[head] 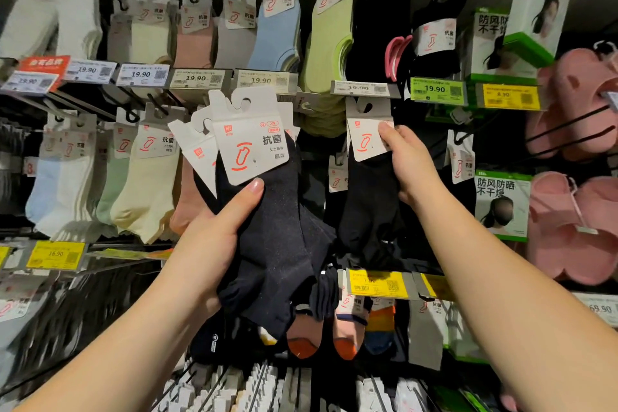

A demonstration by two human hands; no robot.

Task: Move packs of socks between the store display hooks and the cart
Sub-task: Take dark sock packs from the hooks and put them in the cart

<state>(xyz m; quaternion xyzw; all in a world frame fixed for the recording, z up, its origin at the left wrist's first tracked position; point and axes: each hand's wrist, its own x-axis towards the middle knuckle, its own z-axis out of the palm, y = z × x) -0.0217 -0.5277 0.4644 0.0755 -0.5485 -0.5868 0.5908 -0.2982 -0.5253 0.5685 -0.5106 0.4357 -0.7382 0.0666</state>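
Gripping from below, the left hand (214,237) held a fanned bundle of dark navy sock packs with white card headers (267,211), thumb pressed across the front sock just under the front card, in front of the display. To its right, the right hand (406,160) pinched the white header card of a single black sock pack (368,204) hanging on a display hook (366,107). Behind them hung rows of pastel sock packs (147,177) above yellow price tags (376,283), with pink slippers (575,217) far right.
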